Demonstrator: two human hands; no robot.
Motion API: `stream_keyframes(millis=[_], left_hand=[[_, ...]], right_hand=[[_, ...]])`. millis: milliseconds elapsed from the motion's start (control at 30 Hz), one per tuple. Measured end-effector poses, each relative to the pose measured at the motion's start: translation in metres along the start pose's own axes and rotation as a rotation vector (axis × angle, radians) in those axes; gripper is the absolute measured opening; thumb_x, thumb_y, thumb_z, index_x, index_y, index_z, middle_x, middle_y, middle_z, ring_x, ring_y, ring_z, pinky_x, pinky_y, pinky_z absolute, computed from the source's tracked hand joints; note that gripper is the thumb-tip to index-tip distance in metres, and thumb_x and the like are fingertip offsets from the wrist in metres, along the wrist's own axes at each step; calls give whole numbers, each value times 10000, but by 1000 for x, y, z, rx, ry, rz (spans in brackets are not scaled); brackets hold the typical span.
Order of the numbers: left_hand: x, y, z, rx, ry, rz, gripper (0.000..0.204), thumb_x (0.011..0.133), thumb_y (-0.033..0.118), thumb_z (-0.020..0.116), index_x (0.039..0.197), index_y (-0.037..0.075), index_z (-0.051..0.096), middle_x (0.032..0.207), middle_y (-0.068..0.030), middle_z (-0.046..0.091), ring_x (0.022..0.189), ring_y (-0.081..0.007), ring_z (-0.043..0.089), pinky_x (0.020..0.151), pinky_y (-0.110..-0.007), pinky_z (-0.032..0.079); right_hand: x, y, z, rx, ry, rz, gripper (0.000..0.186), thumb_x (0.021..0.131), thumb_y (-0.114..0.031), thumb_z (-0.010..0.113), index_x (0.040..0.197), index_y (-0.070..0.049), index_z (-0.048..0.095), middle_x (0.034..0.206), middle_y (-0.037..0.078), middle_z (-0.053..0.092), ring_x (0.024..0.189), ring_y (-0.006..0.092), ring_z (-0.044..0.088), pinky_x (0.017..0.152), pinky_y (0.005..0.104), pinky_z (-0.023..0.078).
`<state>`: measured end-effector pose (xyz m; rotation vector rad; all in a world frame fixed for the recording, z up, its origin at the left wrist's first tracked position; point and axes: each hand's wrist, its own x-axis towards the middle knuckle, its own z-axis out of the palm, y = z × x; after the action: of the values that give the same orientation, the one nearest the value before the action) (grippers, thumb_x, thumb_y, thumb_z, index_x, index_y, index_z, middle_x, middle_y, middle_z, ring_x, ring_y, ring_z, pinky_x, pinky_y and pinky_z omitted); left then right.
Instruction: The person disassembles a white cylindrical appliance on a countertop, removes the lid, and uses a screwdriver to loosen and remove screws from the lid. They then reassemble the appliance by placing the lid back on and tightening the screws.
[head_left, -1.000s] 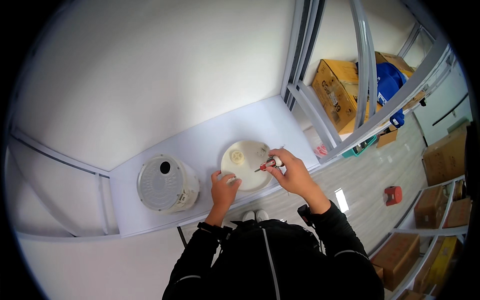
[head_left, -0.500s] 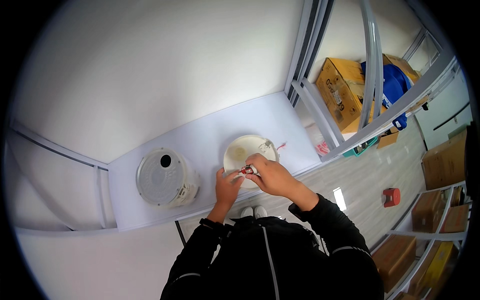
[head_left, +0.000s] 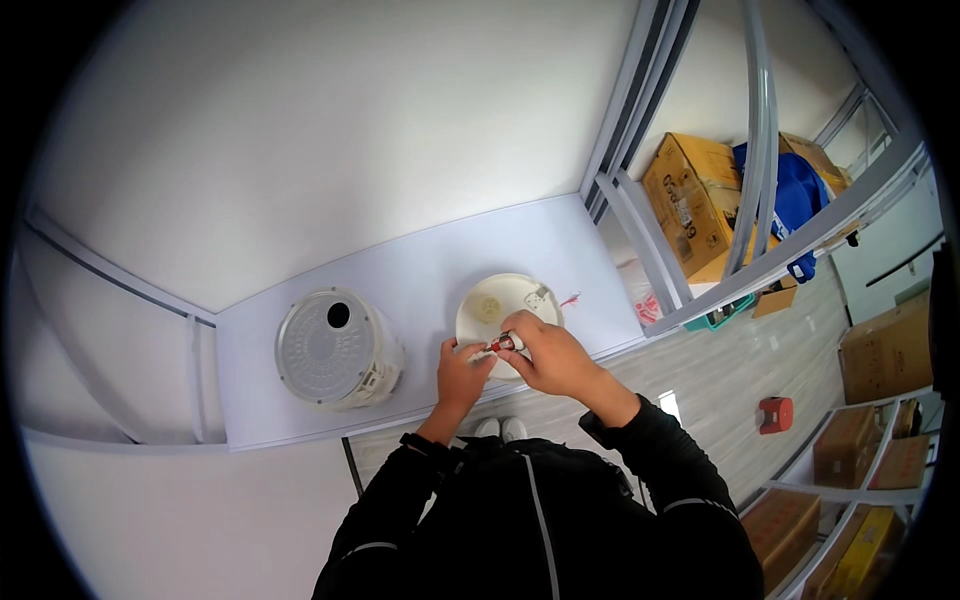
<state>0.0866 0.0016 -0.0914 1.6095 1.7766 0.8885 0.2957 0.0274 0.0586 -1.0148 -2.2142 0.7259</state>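
My right hand (head_left: 550,355) grips a red-and-white screwdriver (head_left: 508,343) over a round cream dish (head_left: 516,303), my left hand (head_left: 463,378) at its tip, fingers bent, their hold unclear.

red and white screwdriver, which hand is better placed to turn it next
Probably the right hand: it holds the screwdriver over the round cream part, while the left hand is near the tip end.

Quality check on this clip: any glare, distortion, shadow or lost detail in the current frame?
Head view: black corners, with the grey rail at upper right bowing; head view: a bright glare patch on the floor; head view: faint, soft shadow by the white dish; head view: the tip of the red-and-white tool is too small to make out.
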Motion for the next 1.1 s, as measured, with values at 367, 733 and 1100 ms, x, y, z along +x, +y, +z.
stream_keyframes(millis=[367, 733, 1100], left_hand=[[-1, 5, 0, 25, 6, 27, 338, 849, 306, 886, 1127, 128, 812, 1283, -189, 626, 1104, -386, 685, 933, -459, 577], [-2, 4, 1, 6, 17, 15, 348, 844, 315, 892, 1132, 135, 815, 1284, -178, 629, 1114, -382, 687, 935, -463, 580], [-3, 2, 3, -11, 18, 16, 345, 849, 329, 885, 1134, 145, 821, 1288, -203, 639, 1148, -407, 670, 956, -479, 571]], right_hand=[[1, -1, 0, -8, 5, -42, 354, 986, -186, 766, 1244, -71, 552, 1164, 158, 671, 865, 427, 695, 728, 482, 560], [1, -6, -1, -47, 0, -96, 371, 978, -200, 775, 1246, -64, 557, 1171, 160, 676, 857, 432, 699, 731, 482, 572], [-1, -6, 5, -57, 39, -98, 369, 980, -198, 758, 1256, -63, 553, 1190, 164, 667, 844, 434, 702, 740, 488, 575]])
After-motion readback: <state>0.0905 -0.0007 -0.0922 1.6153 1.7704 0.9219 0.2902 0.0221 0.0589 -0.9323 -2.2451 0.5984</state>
